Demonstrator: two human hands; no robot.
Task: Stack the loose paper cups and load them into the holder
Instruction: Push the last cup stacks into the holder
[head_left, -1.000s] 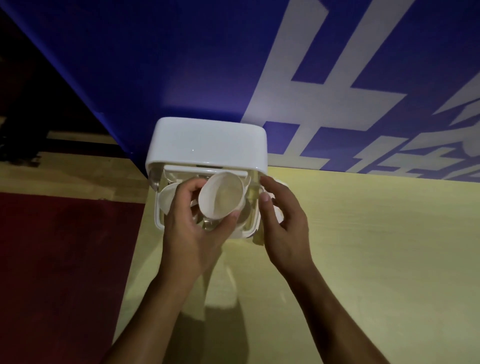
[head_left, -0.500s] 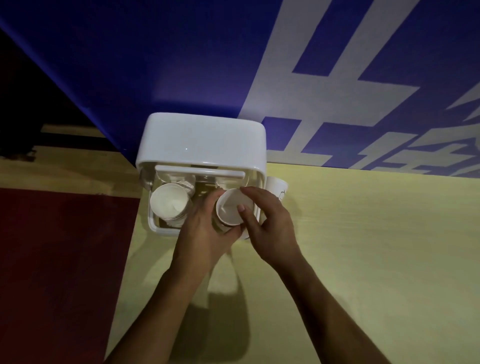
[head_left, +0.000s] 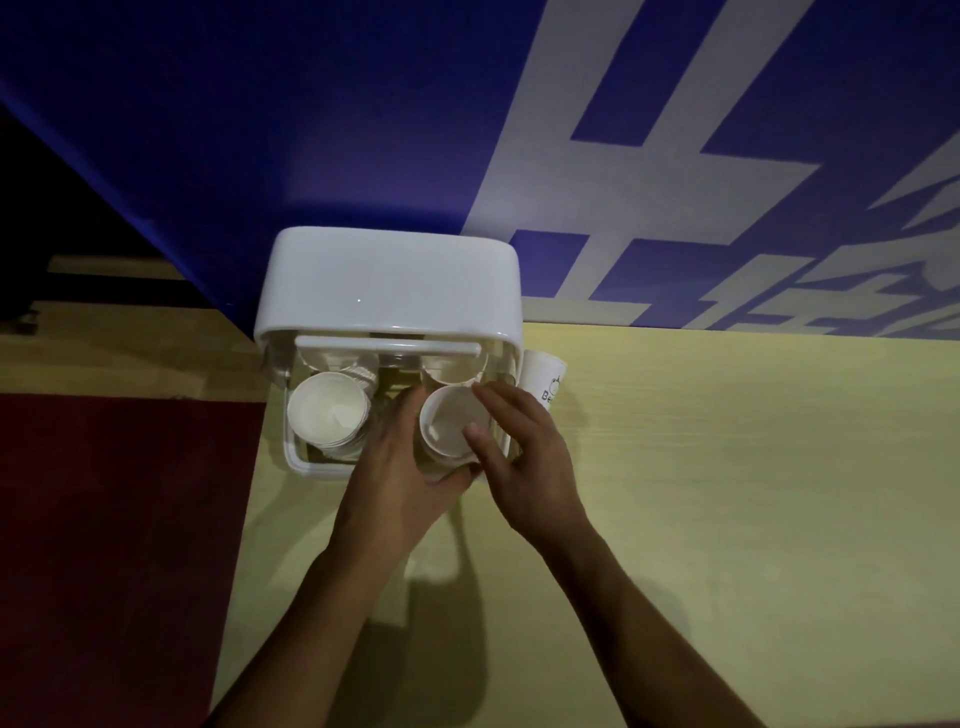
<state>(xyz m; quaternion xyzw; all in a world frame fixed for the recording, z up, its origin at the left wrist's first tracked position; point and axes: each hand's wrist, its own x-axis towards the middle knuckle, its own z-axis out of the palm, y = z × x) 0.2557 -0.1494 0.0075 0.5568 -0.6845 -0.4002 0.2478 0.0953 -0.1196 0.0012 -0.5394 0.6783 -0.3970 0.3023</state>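
While both hands pinch a cup (head_left: 453, 427) in the holder (head_left: 387, 283), cup stack (head_left: 327, 415) left, printed cup (head_left: 543, 383) right.

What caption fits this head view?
Both hands seat a cup in the holder beside a stack.

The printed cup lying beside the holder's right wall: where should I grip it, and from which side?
Grip the printed cup around its side wall near the open rim, coming from the right over the bare table. It looks tipped against the holder, so its left side is blocked. The right hand is nearest, but both it and the left hand are on the cup stack now.
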